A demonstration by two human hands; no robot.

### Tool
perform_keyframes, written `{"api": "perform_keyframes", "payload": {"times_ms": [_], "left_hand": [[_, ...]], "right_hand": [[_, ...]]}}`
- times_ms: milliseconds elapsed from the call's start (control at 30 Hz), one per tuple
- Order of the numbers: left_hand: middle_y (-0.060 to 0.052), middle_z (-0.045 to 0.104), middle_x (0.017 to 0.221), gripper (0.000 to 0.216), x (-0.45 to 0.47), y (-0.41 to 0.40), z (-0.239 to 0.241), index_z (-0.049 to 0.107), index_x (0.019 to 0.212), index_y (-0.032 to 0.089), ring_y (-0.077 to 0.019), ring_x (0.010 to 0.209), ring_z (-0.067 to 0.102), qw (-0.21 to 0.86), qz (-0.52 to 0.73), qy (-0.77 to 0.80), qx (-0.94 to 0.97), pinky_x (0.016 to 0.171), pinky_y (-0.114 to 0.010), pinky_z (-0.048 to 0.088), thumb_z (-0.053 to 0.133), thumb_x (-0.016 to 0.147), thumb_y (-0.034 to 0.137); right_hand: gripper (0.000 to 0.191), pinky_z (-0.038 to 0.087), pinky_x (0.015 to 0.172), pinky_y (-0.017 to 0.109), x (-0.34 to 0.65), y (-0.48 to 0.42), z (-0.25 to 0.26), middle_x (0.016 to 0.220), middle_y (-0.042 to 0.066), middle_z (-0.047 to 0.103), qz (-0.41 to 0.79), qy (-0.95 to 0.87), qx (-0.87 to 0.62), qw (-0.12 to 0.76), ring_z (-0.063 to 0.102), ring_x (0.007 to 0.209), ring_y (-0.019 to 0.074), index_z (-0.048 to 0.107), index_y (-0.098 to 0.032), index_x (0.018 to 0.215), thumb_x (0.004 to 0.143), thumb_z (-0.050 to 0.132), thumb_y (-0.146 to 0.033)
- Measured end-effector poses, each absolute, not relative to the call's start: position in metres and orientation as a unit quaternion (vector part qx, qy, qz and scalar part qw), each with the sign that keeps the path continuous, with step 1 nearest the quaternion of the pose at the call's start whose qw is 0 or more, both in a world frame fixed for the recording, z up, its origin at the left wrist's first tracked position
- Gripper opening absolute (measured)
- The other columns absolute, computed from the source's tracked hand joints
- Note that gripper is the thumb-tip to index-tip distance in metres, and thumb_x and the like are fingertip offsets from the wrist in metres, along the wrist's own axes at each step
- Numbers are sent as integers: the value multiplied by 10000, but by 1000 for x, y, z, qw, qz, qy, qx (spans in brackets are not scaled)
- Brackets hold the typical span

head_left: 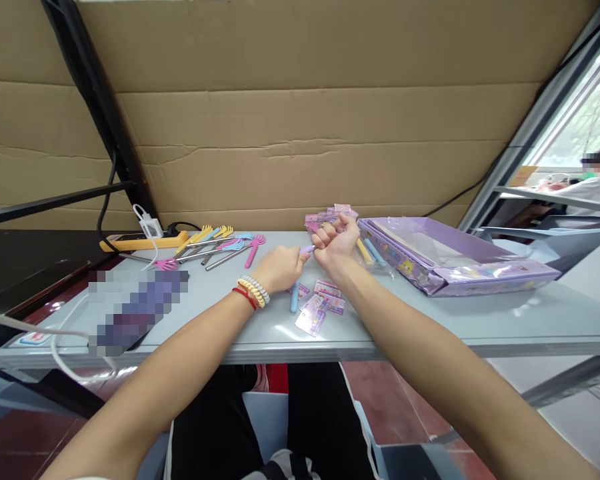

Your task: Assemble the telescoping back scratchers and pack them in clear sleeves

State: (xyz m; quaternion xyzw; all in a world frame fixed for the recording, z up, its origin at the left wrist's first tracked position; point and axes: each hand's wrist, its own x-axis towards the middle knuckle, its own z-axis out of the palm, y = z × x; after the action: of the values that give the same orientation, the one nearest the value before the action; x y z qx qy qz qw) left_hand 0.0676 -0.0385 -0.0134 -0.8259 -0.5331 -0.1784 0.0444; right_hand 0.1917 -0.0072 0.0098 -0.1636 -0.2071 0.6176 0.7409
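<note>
A slim purple handle spans the small gap between my hands. My left hand, wearing bracelets at the wrist, is closed around one end. My right hand is curled shut at the other end; its fingers hide what lies inside. Below them on the table are a blue handle and several printed cards. More pink-purple cards lie behind my right hand. To the left lie several back scratchers with metal rods, among them a pink hand-shaped one and yellow ones.
An open purple box with clear plastic stands right of my right hand, beside bagged blue handles. A yellow power strip, white cable and blurred phone-like item are on the left. Cardboard walls the back. Another person sits far right.
</note>
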Motion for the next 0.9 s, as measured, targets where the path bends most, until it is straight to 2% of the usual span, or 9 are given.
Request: {"api": "perform_keyframes", "payload": {"times_ms": [100, 167, 233, 333, 433, 567, 633, 733, 900], "left_hand": [[-113, 699, 880, 343, 68, -35, -17, 576, 1054, 165, -238, 800, 662, 59, -171, -532, -827, 650, -307, 415, 294, 966, 340], [-113, 702, 953, 328, 64, -30, -19, 563, 1095, 167, -234, 850, 661, 64, -197, -526, -825, 678, -305, 426, 302, 965, 316], [-96, 702, 1002, 330, 56, -25, -19, 557, 1148, 184, -226, 892, 656, 64, -235, -517, -821, 696, -296, 431, 315, 963, 310], [-52, 715, 957, 364, 44, -20, -18, 530, 1243, 230, -211, 871, 658, 48, -276, -507, -815, 699, -286, 436, 329, 961, 343], [-35, 718, 928, 362, 35, -18, -14, 570, 1203, 253, -209, 856, 659, 45, -285, -506, -813, 714, -289, 444, 337, 956, 380], [-83, 702, 1007, 289, 28, -15, -12, 609, 1098, 194, -228, 927, 641, 70, -288, -536, -790, 758, -312, 454, 390, 924, 267], [-101, 691, 1041, 277, 26, -14, -12, 599, 1106, 167, -227, 957, 632, 74, -294, -539, -786, 789, -313, 452, 414, 903, 213], [-85, 688, 1058, 283, 25, -15, -11, 611, 1109, 180, -217, 979, 621, 84, -296, -515, -801, 804, -305, 438, 410, 926, 260], [-65, 689, 973, 326, 22, -13, -7, 657, 1019, 222, -215, 897, 615, 138, -279, -528, -790, 712, -319, 395, 356, 954, 329]], "right_hand": [[328, 292, 342, 214, 188, -7, 0, 384, -80, 256, 639, -245, -152, 713, 269, 331, 82, 226, -221, 581, 797, 427, -363], [282, 411, 423, 245, 186, -5, -5, 432, -46, 392, 636, -294, -144, 699, 442, 420, 113, 297, -221, 589, 781, 431, -379], [201, 470, 498, 256, 186, -2, -7, 524, -23, 514, 616, -348, -160, 688, 539, 527, 126, 376, -214, 623, 755, 466, -334], [96, 482, 510, 236, 190, 2, -9, 640, -27, 599, 585, -430, -219, 652, 570, 566, 109, 484, -200, 727, 696, 562, -247], [226, 458, 434, 225, 195, 4, -10, 677, -35, 618, 570, -483, -253, 615, 569, 518, 105, 534, -193, 829, 646, 659, -240], [301, 427, 365, 205, 199, 5, -10, 657, -23, 625, 535, -535, -296, 583, 552, 449, 92, 533, -185, 804, 631, 752, -296], [303, 433, 356, 201, 199, 5, -10, 660, -8, 628, 515, -554, -316, 573, 568, 453, 95, 529, -179, 764, 654, 758, -344], [318, 430, 334, 201, 197, 4, -12, 675, 2, 628, 477, -564, -333, 586, 583, 455, 101, 534, -176, 755, 704, 725, -425], [315, 385, 315, 178, 194, 8, -13, 649, 3, 633, 376, -579, -376, 618, 562, 419, 88, 535, -171, 724, 764, 666, -455]]}}
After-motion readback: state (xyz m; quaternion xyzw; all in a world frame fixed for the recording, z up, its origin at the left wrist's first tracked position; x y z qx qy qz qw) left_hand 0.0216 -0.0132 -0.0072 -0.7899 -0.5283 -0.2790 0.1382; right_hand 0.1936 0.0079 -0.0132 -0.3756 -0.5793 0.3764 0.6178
